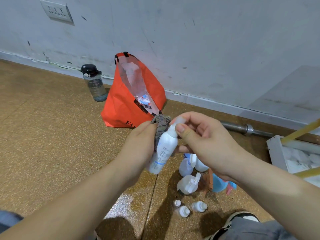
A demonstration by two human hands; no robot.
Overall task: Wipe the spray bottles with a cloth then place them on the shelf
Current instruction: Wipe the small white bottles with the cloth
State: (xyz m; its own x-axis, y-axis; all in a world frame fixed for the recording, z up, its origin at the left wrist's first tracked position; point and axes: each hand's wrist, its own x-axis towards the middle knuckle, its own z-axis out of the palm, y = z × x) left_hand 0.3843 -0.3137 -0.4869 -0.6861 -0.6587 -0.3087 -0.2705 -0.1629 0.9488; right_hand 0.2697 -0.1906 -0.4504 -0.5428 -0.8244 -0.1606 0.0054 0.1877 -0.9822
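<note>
We hold the white spray bottle [164, 150] up off the floor, tilted, so every side can be reached. Our left hand [138, 144] grips the grey cloth [160, 124] and presses it against the bottle's far side and shoulder, which looks like the wiping step in hand. Our right hand [205, 141] pinches the bottle's cap between thumb and fingers, probably to steady or turn it against the cloth.

The other spray bottles [187, 184] and three small bottles [184, 211] stand bunched on the floor just below our hands, within easy reach for their turn. The white shelf [275, 150] sits low at our right, near enough to take each bottle once wiped. An orange bag [124, 108] leans open against the wall.
</note>
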